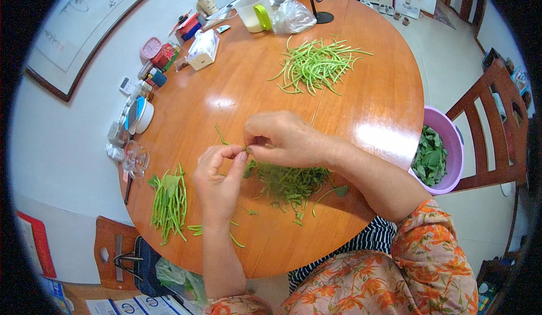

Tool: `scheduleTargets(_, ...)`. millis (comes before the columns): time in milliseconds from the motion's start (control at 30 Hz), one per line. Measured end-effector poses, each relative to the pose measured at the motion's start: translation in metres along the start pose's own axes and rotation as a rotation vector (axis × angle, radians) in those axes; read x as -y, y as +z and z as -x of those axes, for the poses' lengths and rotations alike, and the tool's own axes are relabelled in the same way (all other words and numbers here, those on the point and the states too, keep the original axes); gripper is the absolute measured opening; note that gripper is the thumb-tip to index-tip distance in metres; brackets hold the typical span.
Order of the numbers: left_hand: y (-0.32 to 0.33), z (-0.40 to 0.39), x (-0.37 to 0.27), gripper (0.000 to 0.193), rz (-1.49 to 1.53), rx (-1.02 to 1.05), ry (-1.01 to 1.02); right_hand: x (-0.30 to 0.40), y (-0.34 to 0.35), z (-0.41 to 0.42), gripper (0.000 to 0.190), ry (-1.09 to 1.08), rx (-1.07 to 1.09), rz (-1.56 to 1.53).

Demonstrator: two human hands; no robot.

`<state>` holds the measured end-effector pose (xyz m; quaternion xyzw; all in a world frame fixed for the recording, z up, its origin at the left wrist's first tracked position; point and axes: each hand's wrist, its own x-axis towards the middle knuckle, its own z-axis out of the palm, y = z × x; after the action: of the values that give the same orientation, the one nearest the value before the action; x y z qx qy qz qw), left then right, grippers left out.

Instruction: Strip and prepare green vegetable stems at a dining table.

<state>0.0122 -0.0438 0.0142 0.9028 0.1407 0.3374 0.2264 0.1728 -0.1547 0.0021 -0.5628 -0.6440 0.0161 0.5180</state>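
Between finger and thumb, my left hand [220, 177] pinches a thin green stem [219, 133], whose end sticks out above the fingers. The fingertips of my right hand [281, 139] meet the left ones and grip the same stem. Beneath the right wrist lies a dark green heap of trimmed stem scraps [292, 183], partly hidden by the arm. A bundle of leafy stems [169, 202] rests to the left of my left hand. Farther back on the table [190, 116] is a loose pile of pale green cut stems [317, 65].
A purple basin [455, 158] of green leaves [430, 158] stands at the table's right edge, by a wooden chair [499, 120]. At the back are a plastic measuring jug [254, 14], a plastic bag [294, 17] and a tissue pack [203, 50]. Jars and a glass cup [135, 158] line the left edge.
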Motion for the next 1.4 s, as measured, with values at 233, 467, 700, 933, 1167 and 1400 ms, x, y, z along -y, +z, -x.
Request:
scheduleTargets(233, -0.018, -0.004, 0.019, 0.008, 0.562, -0.172, -0.304, -0.006, 0.0, 0.0, 0.008, 0.015, 0.035, 0.056)
scheduleTargets(467, -0.03, -0.01, 0.059, 0.007, 0.908, -0.35, -0.367, -0.007, -0.023, 0.001, 0.008, 0.074, 0.137, 0.074)
scheduleTargets(700, -0.024, -0.008, 0.066, 0.006, 0.895, -0.362, -0.413, 0.007, -0.042, -0.006, 0.01, 0.107, 0.495, 0.16)
scheduleTargets(933, -0.004, -0.004, 0.034, 0.009, 1.093, -0.152, -0.425, -0.003, -0.004, 0.001, 0.012, 0.03, 0.071, 0.065)
scheduleTargets(1167, 0.006, -0.006, 0.03, 0.015, 1.03, -0.068, -0.423, -0.01, 0.005, 0.003, 0.012, 0.004, 0.069, 0.033)
scheduleTargets(1400, 0.014, -0.001, 0.059, 0.034, -0.386, 0.171, -0.069, -0.056, -0.02, -0.005, 0.032, 0.438, -0.186, 0.059)
